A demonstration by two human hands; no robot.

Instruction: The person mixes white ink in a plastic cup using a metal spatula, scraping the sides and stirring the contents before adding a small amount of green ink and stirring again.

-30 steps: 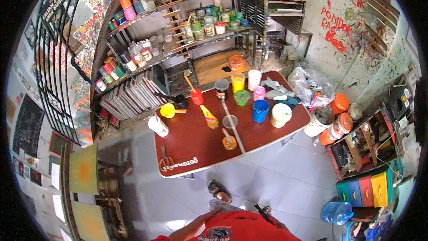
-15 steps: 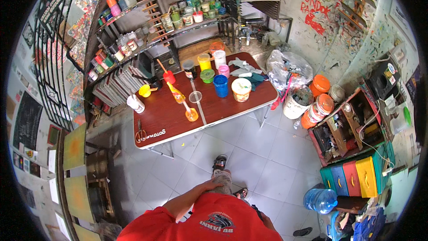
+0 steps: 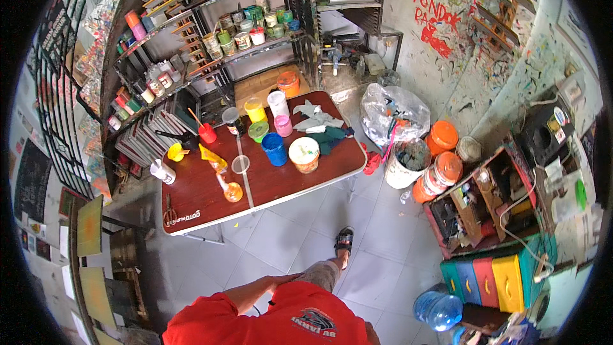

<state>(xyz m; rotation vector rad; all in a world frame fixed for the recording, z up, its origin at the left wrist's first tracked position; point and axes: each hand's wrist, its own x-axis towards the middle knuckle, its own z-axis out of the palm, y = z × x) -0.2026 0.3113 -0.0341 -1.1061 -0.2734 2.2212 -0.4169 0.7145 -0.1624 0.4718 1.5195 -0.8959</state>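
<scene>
My left hand (image 3: 288, 277) rests low against the grey shorts at my thigh; its fingers are too small and hidden to read. My right hand is out of sight beside the red shirt. Ahead stands a dark red folding table (image 3: 211, 207), beyond reach of both hands as they hang. On it are a blue paint tub (image 3: 274, 150), a white tub with a stained rim (image 3: 304, 154), a green tub (image 3: 258, 131), a pink pot (image 3: 283, 126), a yellow pot (image 3: 255, 110), a red cup (image 3: 207, 133), an orange-filled bottle (image 3: 231, 190) lying down, and scissors (image 3: 170, 213).
Grey and dark green cloths (image 3: 329, 138) lie at the table's right end. Beyond it are a clear plastic bag (image 3: 393, 112), a white bucket (image 3: 406, 163) and orange tubs (image 3: 444, 137). Coloured drawers (image 3: 486, 284) and a blue water jug (image 3: 438, 310) stand right. Paint shelves (image 3: 255, 45) line the back.
My view has shifted, so the table now sits further left and slightly lower. One sandalled foot has stepped forward to the right. My left hand stays by my thigh.
</scene>
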